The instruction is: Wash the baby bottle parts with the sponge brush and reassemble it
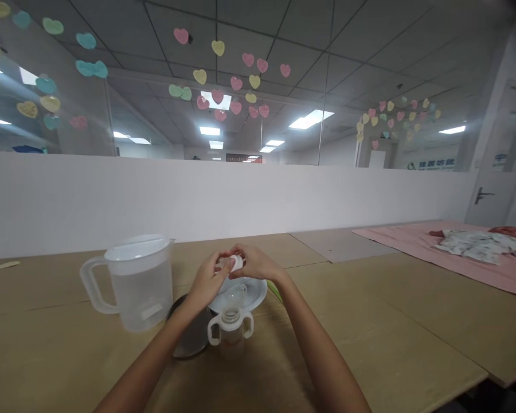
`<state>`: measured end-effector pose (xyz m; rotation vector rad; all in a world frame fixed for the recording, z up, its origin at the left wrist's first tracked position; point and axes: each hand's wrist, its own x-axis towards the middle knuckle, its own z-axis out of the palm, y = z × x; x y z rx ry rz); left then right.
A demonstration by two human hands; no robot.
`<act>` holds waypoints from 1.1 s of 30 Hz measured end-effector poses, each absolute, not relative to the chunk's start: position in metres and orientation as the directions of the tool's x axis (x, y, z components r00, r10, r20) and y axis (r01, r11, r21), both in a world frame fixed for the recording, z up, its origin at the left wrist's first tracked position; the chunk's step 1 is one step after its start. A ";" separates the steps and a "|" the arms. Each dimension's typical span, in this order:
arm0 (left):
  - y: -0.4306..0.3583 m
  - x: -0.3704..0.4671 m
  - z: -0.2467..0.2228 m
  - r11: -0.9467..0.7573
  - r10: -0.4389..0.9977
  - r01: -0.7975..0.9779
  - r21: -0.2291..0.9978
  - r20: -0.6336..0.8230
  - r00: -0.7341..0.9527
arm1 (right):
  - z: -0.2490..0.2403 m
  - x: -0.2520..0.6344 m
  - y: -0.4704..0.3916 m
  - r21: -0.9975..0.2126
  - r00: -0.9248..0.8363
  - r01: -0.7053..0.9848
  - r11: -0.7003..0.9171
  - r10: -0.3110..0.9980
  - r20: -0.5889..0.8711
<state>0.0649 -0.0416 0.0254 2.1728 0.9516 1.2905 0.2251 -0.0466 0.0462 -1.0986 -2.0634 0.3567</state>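
Observation:
Both my hands meet above a white bowl (255, 295), fingers closed round a small white ring-shaped cap (236, 263). My left hand (210, 276) pinches the cap from the left, with something clear beside it. My right hand (255, 263) grips it from the right. Inside the bowl lies a clear piece (235, 295), its shape hard to tell. Nearer to me an open bottle (232, 332) with two white handles stands upright on the table. A dark round tray (193, 338) lies partly behind my left forearm.
A lidded clear pitcher (141, 292) of liquid stands at the left. Something green (274, 291) lies right of the bowl. On the far right a pink cloth (404, 244) holds a doll-like figure in patterned clothing (473, 244). A white wall (241, 195) borders the table (370, 332).

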 end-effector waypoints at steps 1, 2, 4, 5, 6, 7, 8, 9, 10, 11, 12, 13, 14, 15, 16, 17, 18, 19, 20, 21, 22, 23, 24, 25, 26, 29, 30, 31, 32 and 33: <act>-0.043 0.065 0.028 -0.660 0.750 0.282 0.697 0.589 0.300 | 0.049 0.224 -0.051 -0.570 -0.336 0.557 0.603 0.792 0.509; -0.045 0.064 0.030 -0.661 0.748 0.234 0.713 0.602 0.278 | 0.052 0.223 -0.055 -0.601 -0.335 0.513 0.613 0.788 0.517; -0.052 0.060 0.037 -0.682 0.728 0.169 0.712 0.639 0.246 | 0.058 0.220 -0.064 -0.689 -0.349 0.382 0.616 0.786 0.510; -0.056 0.058 0.041 -0.695 0.716 0.155 0.702 0.658 0.234 | 0.060 0.219 -0.069 -0.734 -0.363 0.304 0.607 0.786 0.500; -0.061 0.056 0.046 -0.701 0.711 0.152 0.697 0.668 0.219 | 0.063 0.219 -0.074 -0.771 -0.377 0.234 0.593 0.786 0.490; -0.066 0.054 0.050 -0.703 0.710 0.153 0.695 0.675 0.201 | 0.065 0.218 -0.078 -0.796 -0.386 0.181 0.577 0.787 0.482; -0.070 0.052 0.053 -0.704 0.710 0.149 0.694 0.680 0.184 | 0.067 0.217 -0.083 -0.811 -0.389 0.149 0.566 0.787 0.479; -0.074 0.052 0.056 -0.702 0.712 0.139 0.699 0.681 0.170 | 0.070 0.217 -0.086 -0.816 -0.387 0.132 0.562 0.788 0.480; -0.078 0.051 0.058 -0.697 0.717 0.122 0.707 0.679 0.161 | 0.071 0.217 -0.089 -0.817 -0.382 0.124 0.563 0.787 0.484; -0.080 0.051 0.059 -0.688 0.724 0.102 0.718 0.672 0.156 | 0.072 0.218 -0.091 -0.816 -0.378 0.120 0.566 0.786 0.489; -0.082 0.052 0.060 -0.675 0.736 0.084 0.733 0.659 0.154 | 0.073 0.218 -0.092 -0.814 -0.373 0.120 0.568 0.786 0.493; -0.083 0.053 0.060 -0.658 0.750 0.069 0.750 0.644 0.152 | 0.073 0.219 -0.092 -0.813 -0.367 0.120 0.569 0.787 0.497; -0.083 0.054 0.060 -0.638 0.766 0.061 0.767 0.625 0.149 | 0.073 0.220 -0.092 -0.814 -0.360 0.120 0.569 0.789 0.498; -0.083 0.055 0.059 -0.619 0.781 0.056 0.783 0.607 0.144 | 0.072 0.220 -0.091 -0.817 -0.349 0.117 0.565 0.793 0.499; -0.083 0.055 0.059 -0.601 0.795 0.052 0.797 0.591 0.138 | 0.071 0.221 -0.089 -0.822 -0.339 0.109 0.559 0.798 0.498; -0.082 0.056 0.058 -0.587 0.805 0.040 0.808 0.579 0.131 | 0.070 0.221 -0.088 -0.829 -0.334 0.099 0.550 0.803 0.494; -0.081 0.056 0.058 -0.575 0.813 0.020 0.818 0.569 0.127 | 0.069 0.221 -0.087 -0.837 -0.331 0.086 0.540 0.808 0.487; -0.081 0.057 0.058 -0.562 0.820 -0.004 0.827 0.558 0.129 | 0.068 0.221 -0.086 -0.845 -0.333 0.074 0.530 0.812 0.480; -0.080 0.057 0.057 -0.549 0.826 -0.030 0.835 0.547 0.135 | 0.067 0.222 -0.085 -0.852 -0.337 0.063 0.520 0.815 0.472; -0.080 0.056 0.057 -0.532 0.833 -0.056 0.845 0.534 0.145 | 0.067 0.222 -0.085 -0.858 -0.342 0.054 0.511 0.816 0.465; -0.079 0.056 0.057 -0.511 0.842 -0.078 0.856 0.516 0.158 | 0.067 0.222 -0.084 -0.863 -0.348 0.044 0.503 0.817 0.459; -0.079 0.056 0.057 -0.487 0.851 -0.095 0.868 0.496 0.171 | 0.066 0.223 -0.083 -0.867 -0.352 0.032 0.497 0.818 0.456; -0.079 0.057 0.056 -0.464 0.861 -0.108 0.879 0.476 0.180 | 0.066 0.224 -0.082 -0.870 -0.354 0.020 0.492 0.817 0.454; -0.078 0.057 0.056 -0.442 0.870 -0.121 0.889 0.458 0.185 | 0.065 0.225 -0.081 -0.871 -0.357 0.008 0.490 0.815 0.456; -0.077 0.057 0.055 -0.423 0.877 -0.133 0.896 0.442 0.190 | 0.064 0.226 -0.079 -0.871 -0.360 -0.003 0.491 0.812 0.459; -0.074 0.058 0.052 -0.407 0.881 -0.140 0.903 0.428 0.203 | 0.060 0.228 -0.073 -0.867 -0.363 -0.028 0.498 0.803 0.473; -0.072 0.058 0.051 -0.426 0.873 -0.123 0.896 0.443 0.205 | 0.059 0.229 -0.071 -0.867 -0.362 -0.030 0.498 0.803 0.474; -0.071 0.057 0.050 -0.457 0.860 -0.097 0.884 0.467 0.203 | 0.057 0.229 -0.069 -0.868 -0.361 -0.026 0.495 0.805 0.470; -0.069 0.056 0.050 -0.497 0.843 -0.066 0.865 0.499 0.200 | 0.056 0.228 -0.067 -0.870 -0.359 -0.017 0.493 0.809 0.465; -0.068 0.056 0.049 -0.536 0.823 -0.036 0.843 0.532 0.200 | 0.054 0.228 -0.066 -0.871 -0.356 -0.001 0.492 0.814 0.460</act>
